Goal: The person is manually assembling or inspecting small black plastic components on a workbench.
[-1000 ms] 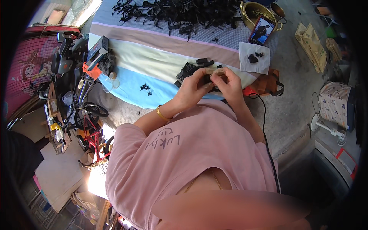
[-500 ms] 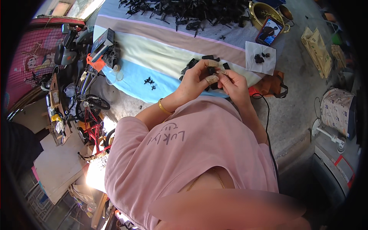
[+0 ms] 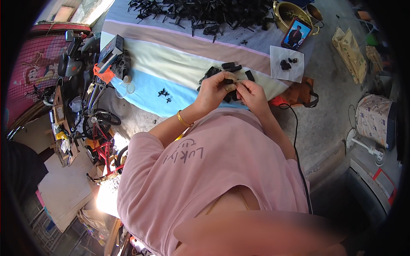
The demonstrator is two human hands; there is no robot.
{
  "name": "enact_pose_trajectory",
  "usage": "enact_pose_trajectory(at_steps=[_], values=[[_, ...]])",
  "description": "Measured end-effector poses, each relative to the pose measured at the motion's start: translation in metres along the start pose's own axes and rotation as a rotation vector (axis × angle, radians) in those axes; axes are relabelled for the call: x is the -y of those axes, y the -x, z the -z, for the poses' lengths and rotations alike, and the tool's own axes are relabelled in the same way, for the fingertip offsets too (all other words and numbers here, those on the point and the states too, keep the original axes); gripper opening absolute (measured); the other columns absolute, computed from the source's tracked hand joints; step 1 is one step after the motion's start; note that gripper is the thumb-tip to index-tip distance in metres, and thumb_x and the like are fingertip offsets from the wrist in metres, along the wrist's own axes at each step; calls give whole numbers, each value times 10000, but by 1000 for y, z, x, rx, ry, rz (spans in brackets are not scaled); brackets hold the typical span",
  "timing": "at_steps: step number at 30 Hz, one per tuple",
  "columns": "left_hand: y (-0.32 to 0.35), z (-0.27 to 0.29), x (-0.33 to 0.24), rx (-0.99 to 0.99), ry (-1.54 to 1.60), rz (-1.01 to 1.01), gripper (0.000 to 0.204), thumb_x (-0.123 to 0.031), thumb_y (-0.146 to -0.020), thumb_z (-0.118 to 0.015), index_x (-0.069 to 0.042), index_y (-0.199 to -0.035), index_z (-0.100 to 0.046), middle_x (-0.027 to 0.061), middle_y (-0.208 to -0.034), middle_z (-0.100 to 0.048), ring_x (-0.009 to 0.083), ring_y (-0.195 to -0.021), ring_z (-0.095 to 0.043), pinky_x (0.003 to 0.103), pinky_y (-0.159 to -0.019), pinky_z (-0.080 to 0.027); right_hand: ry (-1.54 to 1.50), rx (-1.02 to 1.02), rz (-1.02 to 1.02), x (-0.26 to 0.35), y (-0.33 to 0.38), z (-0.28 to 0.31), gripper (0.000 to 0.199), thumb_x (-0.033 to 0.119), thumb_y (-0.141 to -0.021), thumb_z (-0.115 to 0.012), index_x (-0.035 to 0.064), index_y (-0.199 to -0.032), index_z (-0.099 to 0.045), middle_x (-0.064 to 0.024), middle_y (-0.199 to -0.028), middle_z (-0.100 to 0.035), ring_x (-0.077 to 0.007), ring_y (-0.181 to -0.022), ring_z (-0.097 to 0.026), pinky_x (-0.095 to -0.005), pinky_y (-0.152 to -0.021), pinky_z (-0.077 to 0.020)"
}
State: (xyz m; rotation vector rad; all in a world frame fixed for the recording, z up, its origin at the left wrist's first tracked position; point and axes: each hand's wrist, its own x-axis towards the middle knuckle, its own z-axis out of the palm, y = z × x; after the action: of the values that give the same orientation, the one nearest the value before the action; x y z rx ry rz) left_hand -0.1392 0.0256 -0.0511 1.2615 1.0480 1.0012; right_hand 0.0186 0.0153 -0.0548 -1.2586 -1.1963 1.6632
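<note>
My left hand and my right hand meet above the near edge of a striped cloth. Together they pinch a small black part between the fingertips. A gold bangle circles my left wrist. Several black parts lie on the cloth just beyond my hands. A big heap of black parts covers the far end of the cloth. A few tiny black pieces rest on the blue stripe to the left.
A white paper with a few black pieces lies at the right, a phone leaning on a brass pot beyond it. An orange tool with a black cable sits by my right arm. Bicycles and clutter stand at the left.
Both hands have stayed together on the small black part, fingers shifting slightly. The view has tilted, so the cloth and hands sit a little lower in the picture.
</note>
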Motion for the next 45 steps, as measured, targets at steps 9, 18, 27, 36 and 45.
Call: enact_pose_trajectory(at_steps=[9, 18, 27, 36, 45], values=[[-18, 25, 27, 37, 67, 144, 316, 98, -720, -592, -2, -1019, -571, 48, -902, -577, 130, -830, -572, 232, -739, -466, -30, -129, 33, 4, -3, 8, 196, 129, -851, -553, -22, -973, -581, 19, -693, -534, -36, -615, -475, -171, -545, -385], [-53, 53, 44, 504, -688, -8, 530, -175, -608, -728, -36, -1086, -545, 157, -787, -614, 267, -736, -601, 335, -677, -475, 36, -65, 45, 0, 2, 1, 178, 103, -842, -555, -22, -965, -585, 10, -726, -552, -39, -626, -490, -173, -564, -410], [-183, 83, 100, -298, -1039, -344, 264, -158, -704, -640, -47, -941, -603, 150, -921, -590, 343, -858, -541, 379, -758, -445, 40, -24, 23, -4, 6, -5, 187, 89, -847, -544, -9, -1003, -577, 2, -756, -553, -57, -667, -496, -188, -620, -421], [-176, 77, 97, -359, -1068, -345, 226, -85, -737, -560, -82, -959, -601, 152, -912, -561, 329, -849, -522, 382, -753, -440, 177, 10, -36, -6, 7, 0, 224, 93, -831, -567, -20, -1024, -566, -33, -884, -615, -64, -706, -518, -201, -656, -437], [-84, 55, -1, 572, -179, 258, 256, 9, -757, -592, 19, -1011, -561, 25, -771, -558, 68, -673, -526, 202, -565, -435, 305, -261, 216, 11, -3, 10, 225, 80, -768, -637, -16, -966, -585, -24, -686, -582, -48, -557, -468, -195, -527, -405]])
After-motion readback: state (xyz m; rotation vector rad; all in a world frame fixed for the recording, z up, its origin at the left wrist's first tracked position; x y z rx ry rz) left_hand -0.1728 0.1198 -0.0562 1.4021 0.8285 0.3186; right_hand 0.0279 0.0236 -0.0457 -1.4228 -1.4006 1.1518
